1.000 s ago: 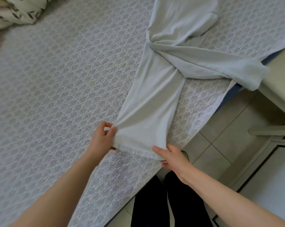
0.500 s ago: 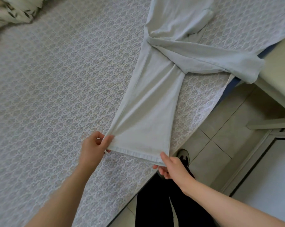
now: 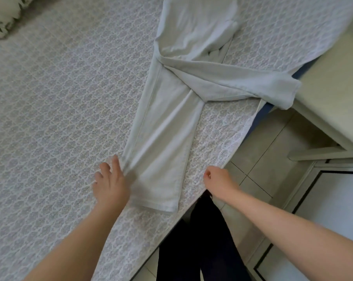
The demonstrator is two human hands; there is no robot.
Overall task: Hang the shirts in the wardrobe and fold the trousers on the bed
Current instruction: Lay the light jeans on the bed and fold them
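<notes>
1. left hand: fingers spread and straight, released, pressing flat on the left edge of the near leg just above its hem; it grasps nothing
2. right hand: fingers curled into a fist, holding nothing as far as i can see; it sits at the bed's edge, just beside the right side of the same leg, apart from the cloth
3. pale grey-blue cotton trousers: laid on the bed with its patterned white-and-grey bedspread; the near leg lies flat between the two hands, its long axis running from the hem by the hands up and away to the seat
4. the other leg crosses off to the right, its hem drooping over the bed's edge beside a cream cabinet
5. judgement: the fold waits on that stray leg being laid over the near one; it lies far and right, so the right hand is nearer, and the left is placed to pin the near leg
</notes>
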